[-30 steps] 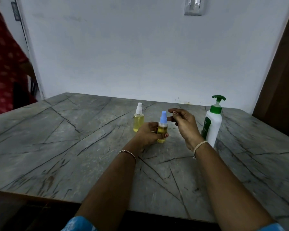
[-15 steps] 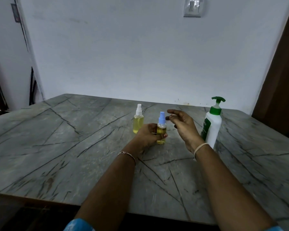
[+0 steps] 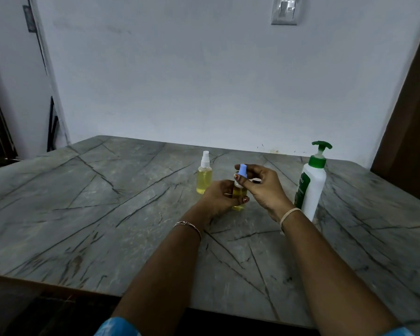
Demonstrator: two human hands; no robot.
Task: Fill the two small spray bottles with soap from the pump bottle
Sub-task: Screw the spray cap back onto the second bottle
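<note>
Blue-topped spray bottle [image 3: 238, 206] front and centre, upright, yellow liquid showing in it, its base at the table [image 3: 107, 214] top, though whether it rests there I cannot tell; my left hand [image 3: 220, 197] is wrapped round its body, fingers curled in a firm grip; my right hand [image 3: 264, 187] comes in from the other side, thumb and fingertips pinching the blue spray head [image 3: 242, 171], the other fingers spread loosely above.

So this is the cap step on this bottle, I'd say; whether the head is coming off or going back on, the view won't settle.

Next move calls for a steady twist from the right hand while the left keeps the bottle from turning or tipping; it is small and light, so it could slip.

Just behind and to the left stands the white-topped spray bottle [image 3: 204, 177], also yellow inside, head on, untouched; well off to my right, near the table's edge, the white pump bottle [image 3: 312, 187] with its green pump, upright, within reach.
</note>
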